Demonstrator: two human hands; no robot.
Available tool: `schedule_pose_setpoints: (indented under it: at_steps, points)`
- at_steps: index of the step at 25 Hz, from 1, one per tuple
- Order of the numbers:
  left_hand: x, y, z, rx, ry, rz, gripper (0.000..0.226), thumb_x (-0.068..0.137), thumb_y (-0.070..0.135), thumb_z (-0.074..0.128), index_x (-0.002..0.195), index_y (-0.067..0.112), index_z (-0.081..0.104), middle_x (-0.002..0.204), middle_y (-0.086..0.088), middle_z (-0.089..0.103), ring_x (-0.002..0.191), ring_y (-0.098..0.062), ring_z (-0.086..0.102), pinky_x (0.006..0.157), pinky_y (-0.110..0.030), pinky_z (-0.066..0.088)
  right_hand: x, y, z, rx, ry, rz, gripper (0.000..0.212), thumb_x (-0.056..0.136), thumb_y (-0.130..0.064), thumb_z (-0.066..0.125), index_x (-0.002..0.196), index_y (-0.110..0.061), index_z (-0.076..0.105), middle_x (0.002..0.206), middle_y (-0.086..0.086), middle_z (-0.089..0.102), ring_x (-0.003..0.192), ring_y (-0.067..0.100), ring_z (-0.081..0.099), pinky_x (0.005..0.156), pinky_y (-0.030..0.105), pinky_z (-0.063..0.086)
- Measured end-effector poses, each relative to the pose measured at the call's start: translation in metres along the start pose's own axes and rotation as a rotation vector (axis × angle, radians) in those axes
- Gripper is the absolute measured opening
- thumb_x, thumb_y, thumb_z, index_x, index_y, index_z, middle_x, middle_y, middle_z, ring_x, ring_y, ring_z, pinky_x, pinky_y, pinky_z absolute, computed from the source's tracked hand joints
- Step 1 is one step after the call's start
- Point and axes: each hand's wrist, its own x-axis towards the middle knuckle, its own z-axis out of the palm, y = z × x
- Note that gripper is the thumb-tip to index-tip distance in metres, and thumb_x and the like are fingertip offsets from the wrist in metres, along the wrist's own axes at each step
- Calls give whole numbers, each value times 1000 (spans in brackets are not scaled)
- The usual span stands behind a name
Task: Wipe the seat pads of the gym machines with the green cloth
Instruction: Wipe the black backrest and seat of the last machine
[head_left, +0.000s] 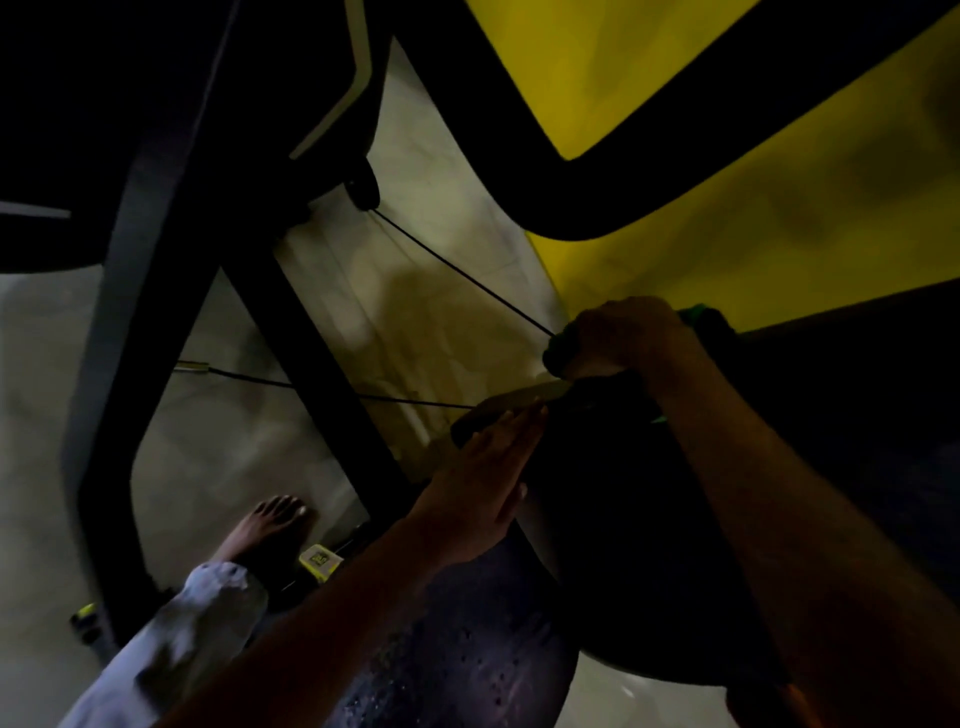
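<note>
Under the right hand (621, 332), at the far edge of the dark padded seat of the gym machine (623, 519), lay the bunched green cloth (698, 313), only slivers of it showing past the knuckles and to the left of them. The fingers of that hand were curled down over the cloth, grasping it and pressing it onto the pad. Nearer the person, the left hand (488, 467) lay flat on the seat's near-left edge, its fingers (514, 431) straight and together, holding nothing, apparently steadying the pad. Beyond the right hand's fingers rose a yellow panel with a thick black frame (779, 130); to the left of the left hand's fingers ran thin black cables (457, 270) over the pale floor (218, 441), where a bare foot (270, 525) stood.

The wiping stroke seemed to be under way at the pad's far edge. Most of the dark pad between the two hands looked still to be covered, so the next move would probably call for drawing the cloth back across it with steady pressure, the flat hand shifting out of the way.
</note>
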Motion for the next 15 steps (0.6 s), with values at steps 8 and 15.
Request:
schedule_pose_setpoints:
  at_steps: [8, 15]
  points:
    - [-8, -17, 7, -18, 27, -29, 81, 91, 21, 51, 151, 19, -3, 160, 4, -3, 146, -19, 11, 115, -41, 24, -18, 21, -20, 215, -131, -60, 56, 82, -61, 58, 128, -29, 56, 130, 6, 57, 112, 31, 55, 88, 34, 44]
    - [-23, -27, 15, 22, -44, -54, 78, 96, 34, 46, 146, 16, -12, 156, 2, -13, 143, -10, -3, 118, -35, 18, 20, -49, 5, 179, -186, -112, 34, 87, -39, 59, 113, -17, 61, 116, 4, 62, 103, 26, 59, 83, 34, 44]
